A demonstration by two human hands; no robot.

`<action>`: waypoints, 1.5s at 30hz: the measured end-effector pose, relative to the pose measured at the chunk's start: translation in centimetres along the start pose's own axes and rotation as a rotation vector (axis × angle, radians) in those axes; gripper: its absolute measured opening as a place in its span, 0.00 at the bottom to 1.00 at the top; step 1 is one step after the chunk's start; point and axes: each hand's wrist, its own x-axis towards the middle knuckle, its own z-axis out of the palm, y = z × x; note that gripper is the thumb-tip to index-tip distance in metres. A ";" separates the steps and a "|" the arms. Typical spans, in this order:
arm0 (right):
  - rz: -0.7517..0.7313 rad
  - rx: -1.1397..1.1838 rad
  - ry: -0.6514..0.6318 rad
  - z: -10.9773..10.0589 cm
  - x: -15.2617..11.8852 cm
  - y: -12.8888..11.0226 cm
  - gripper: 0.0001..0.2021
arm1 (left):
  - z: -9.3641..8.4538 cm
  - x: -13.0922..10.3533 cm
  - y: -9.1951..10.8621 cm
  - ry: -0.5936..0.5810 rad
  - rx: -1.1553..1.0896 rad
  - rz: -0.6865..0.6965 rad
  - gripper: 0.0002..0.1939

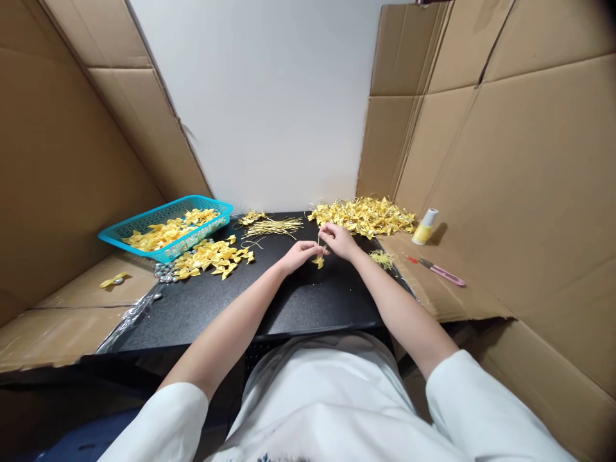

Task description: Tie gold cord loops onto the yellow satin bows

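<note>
Yellow bow [319, 262], pinched by left hand [299, 255], right hand [339, 240] pinching cord [318, 239]

One basket [201, 237], one bottle [424, 229] (one cutter [443, 273])

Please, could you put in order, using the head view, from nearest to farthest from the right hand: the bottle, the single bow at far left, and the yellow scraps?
From the right hand:
1. Scraps: just to its right.
2. Bottle: farther right.
3. Single bow: far left.
</note>
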 end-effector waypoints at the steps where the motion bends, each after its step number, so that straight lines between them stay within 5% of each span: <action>1: -0.001 -0.025 -0.037 0.1 0.0 0.1 0.06 | 0.1 0.0 0.0 -0.011 -0.038 -0.027 0.18; 6: -0.017 -0.299 0.049 0.5 0.3 0.9 0.07 | -0.1 0.0 -0.3 -0.046 -0.228 -0.144 0.23; 15: 0.250 -0.369 0.113 -0.4 0.5 2.0 0.09 | -0.8 0.0 -0.1 -0.130 -0.455 -0.250 0.16; 18: 0.124 -0.271 0.177 -0.2 0.4 1.5 0.13 | -1.0 0.1 -0.2 -0.078 -0.497 -0.260 0.15; 23: -0.176 -0.210 0.137 0.9 -0.2 0.4 0.02 | -1.1 0.3 -0.5 0.052 -0.546 -0.289 0.12; 45: -0.080 -0.366 0.231 3.7 -1.4 0.3 0.05 | -0.9 0.2 -0.2 0.151 -0.478 -0.315 0.07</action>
